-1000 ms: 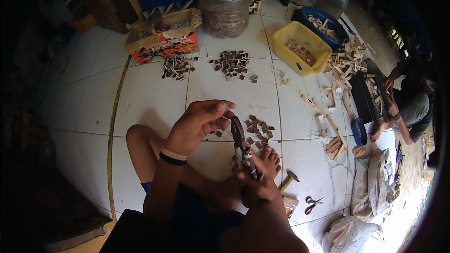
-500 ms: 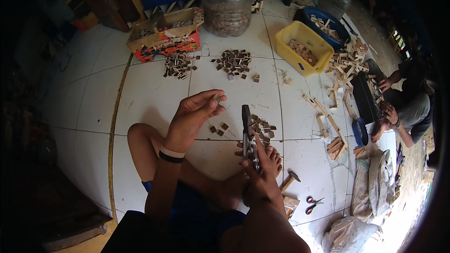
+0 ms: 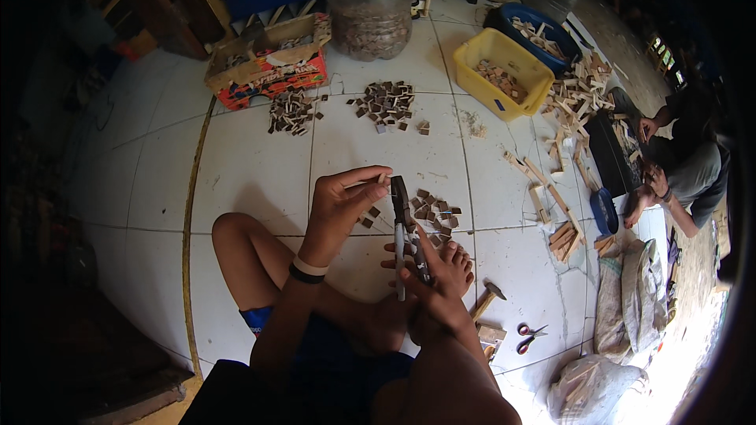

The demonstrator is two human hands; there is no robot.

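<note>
Between the fingertips of my left hand [image 3: 344, 208], which is closed, a small wooden piece [image 3: 383, 179] is pinched. My right hand [image 3: 435, 290] is wrapped round a pair of pliers [image 3: 400, 224] held upright, its dark jaws at the top. The jaws are right beside the wooden piece; whether they grip it I cannot tell. Beyond the right hand lies a small pile of brown square tiles [image 3: 435, 212], and a few more tiles [image 3: 367, 217] are partly hidden behind my left hand.
Farther off are two heaps of tiles [image 3: 387, 102] [image 3: 292, 112], a cardboard box [image 3: 272, 77], a big plastic jar [image 3: 368, 20] and a yellow tub [image 3: 516, 108]. A hammer [image 3: 490, 296] and scissors [image 3: 526, 337] lie at right. Another person [image 3: 693, 177] works beyond scattered wood strips [image 3: 579, 98].
My left hand has moved right and slightly down, bringing the small wooden piece to the pliers' jaws. The pliers have shifted a little left, and their handles look spread wider.
</note>
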